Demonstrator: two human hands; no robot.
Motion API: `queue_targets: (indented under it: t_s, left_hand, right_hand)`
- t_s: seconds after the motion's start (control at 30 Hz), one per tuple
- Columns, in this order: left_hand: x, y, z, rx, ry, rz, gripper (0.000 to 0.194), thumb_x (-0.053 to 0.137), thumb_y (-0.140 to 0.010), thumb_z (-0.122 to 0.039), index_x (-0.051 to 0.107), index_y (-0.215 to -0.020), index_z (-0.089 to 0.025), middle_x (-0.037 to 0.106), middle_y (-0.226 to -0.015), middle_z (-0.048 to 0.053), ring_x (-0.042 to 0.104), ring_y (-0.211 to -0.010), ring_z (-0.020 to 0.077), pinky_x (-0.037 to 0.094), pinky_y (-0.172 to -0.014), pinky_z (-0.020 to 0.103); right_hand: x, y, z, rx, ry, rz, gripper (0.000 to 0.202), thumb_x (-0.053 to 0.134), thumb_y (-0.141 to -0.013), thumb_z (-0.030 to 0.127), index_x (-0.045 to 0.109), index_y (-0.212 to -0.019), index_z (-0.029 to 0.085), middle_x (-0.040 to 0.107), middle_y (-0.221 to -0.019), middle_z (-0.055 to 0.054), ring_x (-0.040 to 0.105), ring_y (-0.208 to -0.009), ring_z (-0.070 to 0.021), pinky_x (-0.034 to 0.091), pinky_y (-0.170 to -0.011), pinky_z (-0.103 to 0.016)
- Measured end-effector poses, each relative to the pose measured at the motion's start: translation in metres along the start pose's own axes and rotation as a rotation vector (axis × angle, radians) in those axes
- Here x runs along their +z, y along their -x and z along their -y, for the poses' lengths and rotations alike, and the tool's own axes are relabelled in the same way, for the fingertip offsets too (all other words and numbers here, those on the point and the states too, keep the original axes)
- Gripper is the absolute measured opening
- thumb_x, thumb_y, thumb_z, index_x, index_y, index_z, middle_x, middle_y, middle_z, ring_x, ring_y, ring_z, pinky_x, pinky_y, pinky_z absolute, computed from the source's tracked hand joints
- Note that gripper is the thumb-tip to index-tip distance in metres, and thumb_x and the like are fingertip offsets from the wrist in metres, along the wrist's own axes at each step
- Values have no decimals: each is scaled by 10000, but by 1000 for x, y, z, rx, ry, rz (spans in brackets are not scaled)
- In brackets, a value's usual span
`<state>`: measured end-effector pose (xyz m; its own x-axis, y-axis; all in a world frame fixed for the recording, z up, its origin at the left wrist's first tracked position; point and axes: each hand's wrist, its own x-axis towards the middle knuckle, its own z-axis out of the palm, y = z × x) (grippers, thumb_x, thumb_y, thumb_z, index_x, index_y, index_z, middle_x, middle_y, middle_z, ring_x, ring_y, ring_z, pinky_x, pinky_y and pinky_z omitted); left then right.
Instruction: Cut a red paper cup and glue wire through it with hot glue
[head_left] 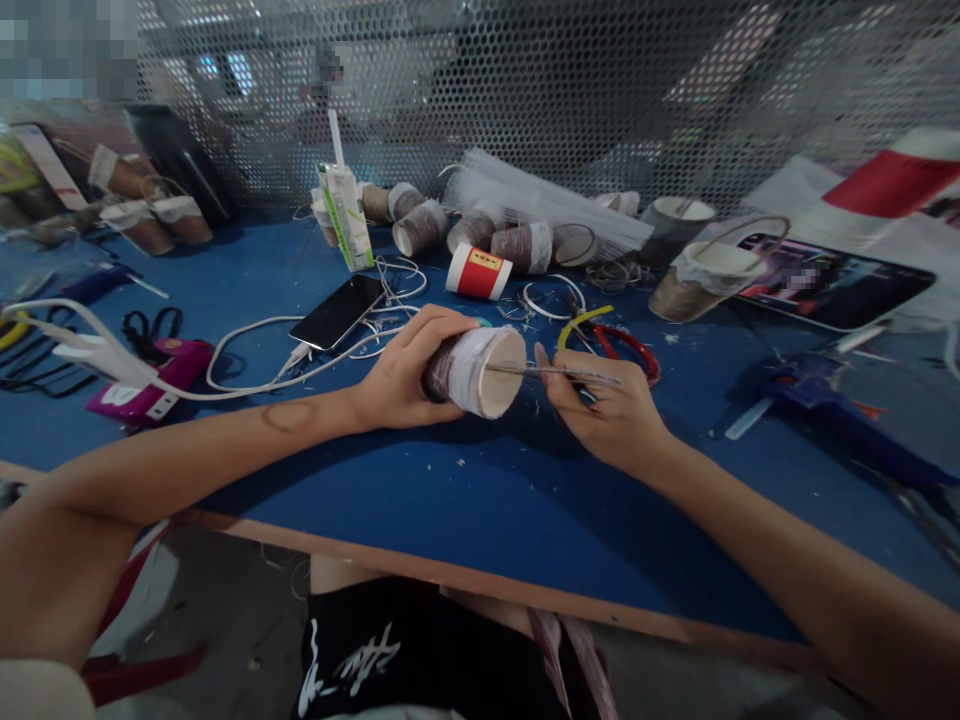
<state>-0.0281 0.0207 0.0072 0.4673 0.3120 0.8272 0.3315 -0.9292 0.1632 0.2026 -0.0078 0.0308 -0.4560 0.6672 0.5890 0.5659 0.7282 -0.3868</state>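
Note:
My left hand (409, 370) is wrapped round a paper cup (502, 372) lying on its side above the table, its open mouth turned to the right. Brown twine covers the cup's body, and a white band circles its rim. Between the fingers of my right hand (600, 400) is a thin grey-brown rod, perhaps a twine-wrapped wire (540, 370). Its left end reaches into the cup's mouth. Just beyond my right hand lies a red-handled tool (634, 350) with a yellow strip (581, 325) beside it, both partly hidden.
Several twine-wrapped cups (420, 228) line the back near a perforated metal screen (570, 90). A red-and-white cup (480, 272), a drink carton (346, 215) and a charging phone (337, 312) lie ahead. Blue glue gun (832, 400) at right; purple power strip (154, 385) with white cables at left.

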Motion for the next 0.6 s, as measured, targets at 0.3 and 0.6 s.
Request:
queue_targets:
  t_s: [0.3, 0.6]
  left_hand:
    - [1, 1, 1, 3, 12, 14, 648, 726, -696, -395, 449, -1239, -174, 599, -1113, 112, 576, -1015, 233, 498, -856, 417]
    - [2, 1, 3, -2, 33, 14, 643, 708, -694, -399, 444, -1238, -180, 599, -1103, 101, 577, -991, 228, 488, -849, 409]
  right_hand:
    - [-3, 0, 0, 41, -44, 53, 332, 486, -890, 236, 399, -570, 214, 428, -476, 43, 403, -428, -80, 305, -442, -230]
    - [1, 1, -1, 0, -73, -4, 338, 496, -904, 244, 405, -580, 209, 432, -496, 42, 412, -442, -77, 318, -453, -225]
